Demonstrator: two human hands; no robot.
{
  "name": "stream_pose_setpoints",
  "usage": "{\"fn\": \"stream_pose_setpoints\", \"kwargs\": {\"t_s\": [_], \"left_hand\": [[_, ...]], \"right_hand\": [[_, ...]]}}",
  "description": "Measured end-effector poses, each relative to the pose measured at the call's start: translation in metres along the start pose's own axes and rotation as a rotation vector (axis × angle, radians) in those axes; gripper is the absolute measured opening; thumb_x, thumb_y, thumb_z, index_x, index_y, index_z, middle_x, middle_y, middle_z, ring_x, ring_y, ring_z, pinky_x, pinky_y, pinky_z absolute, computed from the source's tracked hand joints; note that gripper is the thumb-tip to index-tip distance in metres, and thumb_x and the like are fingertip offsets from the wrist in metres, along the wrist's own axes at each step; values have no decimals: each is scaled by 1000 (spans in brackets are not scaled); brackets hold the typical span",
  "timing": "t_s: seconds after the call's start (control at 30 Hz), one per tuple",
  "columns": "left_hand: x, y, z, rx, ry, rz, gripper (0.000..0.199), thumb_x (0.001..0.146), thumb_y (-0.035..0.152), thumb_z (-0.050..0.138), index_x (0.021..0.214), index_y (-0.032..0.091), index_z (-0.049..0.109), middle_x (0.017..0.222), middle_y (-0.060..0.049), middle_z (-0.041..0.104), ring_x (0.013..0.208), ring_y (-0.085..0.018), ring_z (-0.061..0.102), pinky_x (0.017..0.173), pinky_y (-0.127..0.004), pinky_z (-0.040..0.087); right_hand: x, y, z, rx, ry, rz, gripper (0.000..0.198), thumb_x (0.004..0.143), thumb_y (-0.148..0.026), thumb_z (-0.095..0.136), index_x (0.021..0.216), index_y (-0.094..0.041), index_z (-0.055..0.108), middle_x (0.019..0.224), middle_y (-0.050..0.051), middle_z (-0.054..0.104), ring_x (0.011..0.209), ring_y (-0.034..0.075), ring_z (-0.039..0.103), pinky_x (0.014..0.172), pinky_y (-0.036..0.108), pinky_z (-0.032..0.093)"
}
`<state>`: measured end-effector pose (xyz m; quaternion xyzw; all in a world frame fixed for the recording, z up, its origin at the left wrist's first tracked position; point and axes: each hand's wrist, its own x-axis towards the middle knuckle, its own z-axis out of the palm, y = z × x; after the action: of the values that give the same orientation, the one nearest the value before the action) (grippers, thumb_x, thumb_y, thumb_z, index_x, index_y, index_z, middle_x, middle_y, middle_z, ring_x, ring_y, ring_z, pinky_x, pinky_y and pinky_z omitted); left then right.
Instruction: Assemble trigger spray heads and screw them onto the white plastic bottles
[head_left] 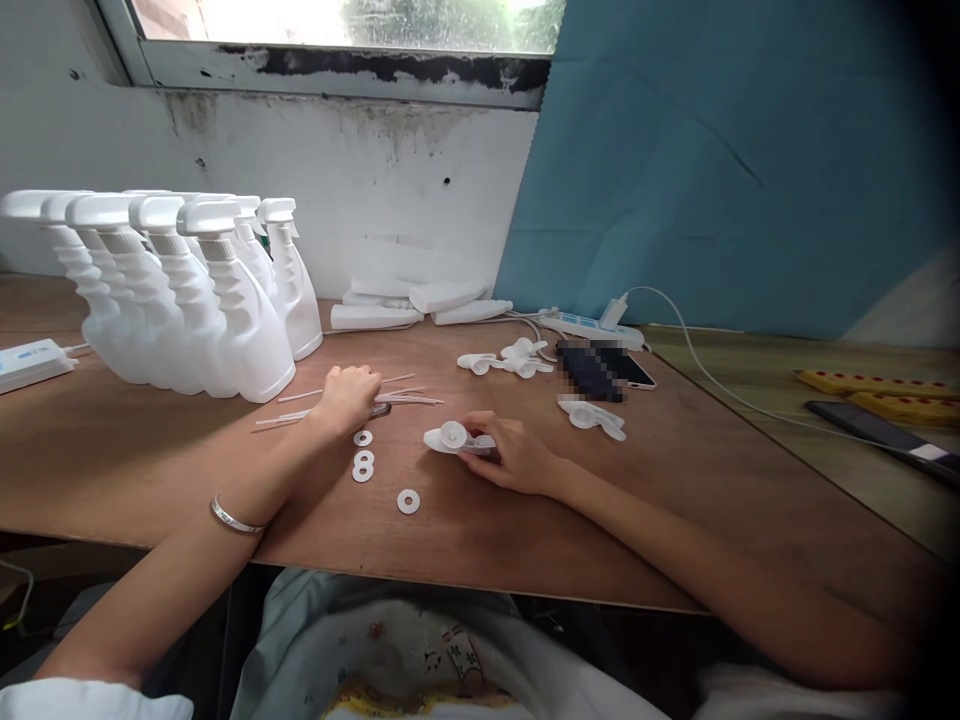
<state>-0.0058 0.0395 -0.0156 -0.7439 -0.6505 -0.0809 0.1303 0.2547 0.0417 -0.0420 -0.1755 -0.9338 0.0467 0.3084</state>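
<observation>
My right hand [517, 455] is closed around a white spray trigger head [452, 437], its round collar facing up, just above the table. My left hand [349, 396] rests knuckles up with curled fingers over several thin white dip tubes [412, 399]. Its fingertips are hidden, so I cannot make out what they pinch. A small dark object [383, 409] lies beside that hand. Several white ring washers [363, 472] lie flat between my two hands, two of them overlapping. Another washer [408, 501] lies alone, closer to the table's front edge.
Assembled white spray bottles [251, 345] stand grouped at the left. White bottles [375, 317] lie along the wall. More trigger heads [517, 358] lie at the back, with another group [592, 417] at the right. A phone [634, 368], a power strip [585, 326] and a cable [705, 365] are also there.
</observation>
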Motion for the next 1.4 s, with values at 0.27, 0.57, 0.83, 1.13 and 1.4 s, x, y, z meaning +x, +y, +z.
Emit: {"fn": "stream_pose_setpoints", "kwargs": {"t_s": [0.27, 0.57, 0.83, 1.13, 1.4], "left_hand": [[-4, 9, -27, -298, 526, -46, 12, 86, 27, 47, 88, 18, 55, 81, -5, 65, 71, -18, 62, 66, -29, 45], [-1, 20, -20, -1247, 635, -31, 23, 80, 36, 57, 87, 17, 47, 78, 0, 58, 68, -14, 67, 64, -26, 55], [-3, 32, 2, -1289, 190, 78, 29, 76, 40, 61, 78, 16, 44, 70, -2, 61, 69, -19, 68, 63, -30, 57], [-3, 27, -7, -1262, 200, 77, 17, 79, 31, 55, 83, 15, 50, 81, -5, 63, 75, -19, 67, 68, -31, 55], [-1, 18, -20, -1185, 383, 17, 16, 83, 28, 50, 93, 16, 48, 90, -6, 62, 77, -18, 66, 70, -32, 52]], "right_hand": [[1, 0, -1, -31, 6, -48, 26, 83, -27, 50, 106, -19, 43, 91, 8, 65, 71, 17, 64, 62, 29, 51], [1, 0, -1, -41, 5, -47, 24, 83, -27, 49, 105, -18, 43, 91, 8, 65, 71, 17, 64, 63, 28, 51], [1, 0, 0, -35, -2, -51, 25, 83, -26, 51, 105, -17, 42, 90, 8, 65, 71, 18, 64, 63, 29, 51], [1, 0, 0, -40, 7, -53, 26, 83, -27, 50, 106, -18, 42, 89, 7, 65, 72, 17, 64, 63, 28, 50], [0, 1, 0, -50, -4, -57, 24, 83, -27, 51, 104, -17, 43, 89, 8, 65, 71, 18, 64, 62, 28, 50]]}}
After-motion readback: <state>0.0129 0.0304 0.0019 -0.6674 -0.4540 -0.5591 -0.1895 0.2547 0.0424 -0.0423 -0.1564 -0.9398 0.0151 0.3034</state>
